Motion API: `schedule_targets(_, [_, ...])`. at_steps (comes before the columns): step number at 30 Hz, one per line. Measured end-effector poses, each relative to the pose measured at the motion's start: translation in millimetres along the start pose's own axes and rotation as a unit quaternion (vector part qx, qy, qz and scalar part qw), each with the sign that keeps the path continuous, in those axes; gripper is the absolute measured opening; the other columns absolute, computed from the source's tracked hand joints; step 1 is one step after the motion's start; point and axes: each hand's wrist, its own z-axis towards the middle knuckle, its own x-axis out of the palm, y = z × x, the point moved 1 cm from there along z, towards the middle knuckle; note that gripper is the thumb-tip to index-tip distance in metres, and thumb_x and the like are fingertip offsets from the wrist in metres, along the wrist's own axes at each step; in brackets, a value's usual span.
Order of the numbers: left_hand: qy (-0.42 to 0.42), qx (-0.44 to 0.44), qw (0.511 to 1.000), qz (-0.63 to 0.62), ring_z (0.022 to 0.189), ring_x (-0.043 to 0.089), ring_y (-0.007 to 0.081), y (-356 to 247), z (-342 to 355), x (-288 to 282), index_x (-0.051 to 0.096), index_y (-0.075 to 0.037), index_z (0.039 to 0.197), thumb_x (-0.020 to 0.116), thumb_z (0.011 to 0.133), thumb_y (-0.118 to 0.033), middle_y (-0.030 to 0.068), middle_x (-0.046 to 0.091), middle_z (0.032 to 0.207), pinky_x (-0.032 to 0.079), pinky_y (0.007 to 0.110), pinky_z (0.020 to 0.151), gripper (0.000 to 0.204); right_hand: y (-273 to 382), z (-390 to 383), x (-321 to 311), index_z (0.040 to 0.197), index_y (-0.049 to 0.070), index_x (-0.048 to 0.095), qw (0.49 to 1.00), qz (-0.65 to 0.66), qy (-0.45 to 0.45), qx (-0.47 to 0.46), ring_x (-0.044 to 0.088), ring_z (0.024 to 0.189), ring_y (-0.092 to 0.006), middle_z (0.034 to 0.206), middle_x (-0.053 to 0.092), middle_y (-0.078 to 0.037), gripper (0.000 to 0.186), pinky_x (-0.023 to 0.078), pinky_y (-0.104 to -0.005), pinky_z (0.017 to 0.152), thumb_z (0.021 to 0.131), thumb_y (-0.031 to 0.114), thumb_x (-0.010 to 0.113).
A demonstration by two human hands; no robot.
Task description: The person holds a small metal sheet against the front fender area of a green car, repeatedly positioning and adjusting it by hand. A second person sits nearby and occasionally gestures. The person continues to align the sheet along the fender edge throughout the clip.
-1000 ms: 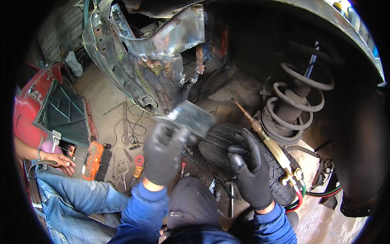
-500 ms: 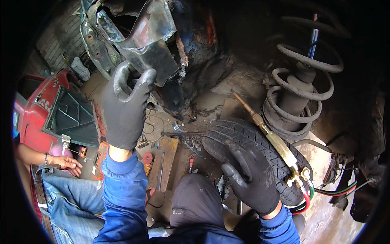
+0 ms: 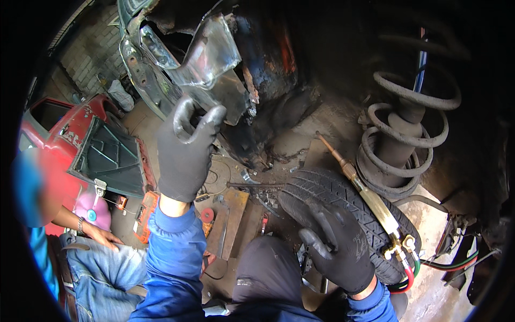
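Note:
My left hand, in a dark grey glove, is raised in front of the bent sheet metal panel of a car body. Its thumb and forefinger are apart, with nothing visible between them; whether the fingertips touch the panel's lower edge I cannot tell. Lower right, my gloved right hand hovers over or rests against a black tyre, fingers spread and holding nothing. Across the tyre lies a brass gas torch, its copper tip pointing up and left, with red and green hoses at its valves.
A coil spring on a strut stands at the far right. On the left sits a person in jeans, beside a red car body and a pink container. Wooden boards, an orange case and metal scraps lie on the floor.
The whole view has shifted, so things sit lower and further right. Both my hands keep their shape. The seated person's hand has lowered onto the thigh, and their head has come into view.

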Motion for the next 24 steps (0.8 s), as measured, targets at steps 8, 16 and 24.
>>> schedule_targets(8, [0.023, -0.001, 1.000, 0.001, 0.092, 0.056, 0.0064, -7.6, -1.5, 4.7, 0.071, -0.001, 0.112, 0.073, 0.108, -0.013, -0.0018, 0.066, 0.098, 0.047, 0.027, 0.082, 0.012, -2.5, 3.5, 1.3, 0.137, 0.000, 0.072, 0.999, 0.025, -0.020, -0.013, 0.071, 0.106, -0.0416, 0.118, 0.075, -0.021, 0.048, 0.056, -0.0504, 0.093, 0.096, 0.022, 0.084])
schedule_targets(16, [0.047, -0.013, 0.998, 0.043, 0.090, 0.061, 0.0080, -13.9, 5.1, -6.6, 0.071, 0.002, 0.111, 0.069, 0.111, -0.018, 0.0024, 0.069, 0.095, 0.050, 0.028, 0.082, 0.020, -1.6, 2.2, -1.5, 0.137, -0.001, 0.070, 1.000, 0.014, -0.010, -0.001, 0.071, 0.106, -0.0416, 0.119, 0.074, -0.022, 0.048, 0.056, -0.0509, 0.094, 0.097, 0.022, 0.083])
schedule_targets(24, [0.012, 0.006, 1.000, 0.025, 0.089, 0.069, 0.0118, -4.4, -1.9, -3.5, 0.072, 0.004, 0.113, 0.069, 0.111, -0.020, 0.0048, 0.073, 0.100, 0.053, 0.029, 0.083, 0.025, -2.0, 1.9, -1.7, 0.138, 0.000, 0.071, 0.999, 0.027, -0.003, 0.017, 0.071, 0.106, -0.0418, 0.119, 0.075, -0.021, 0.049, 0.057, -0.0516, 0.095, 0.096, 0.021, 0.084])
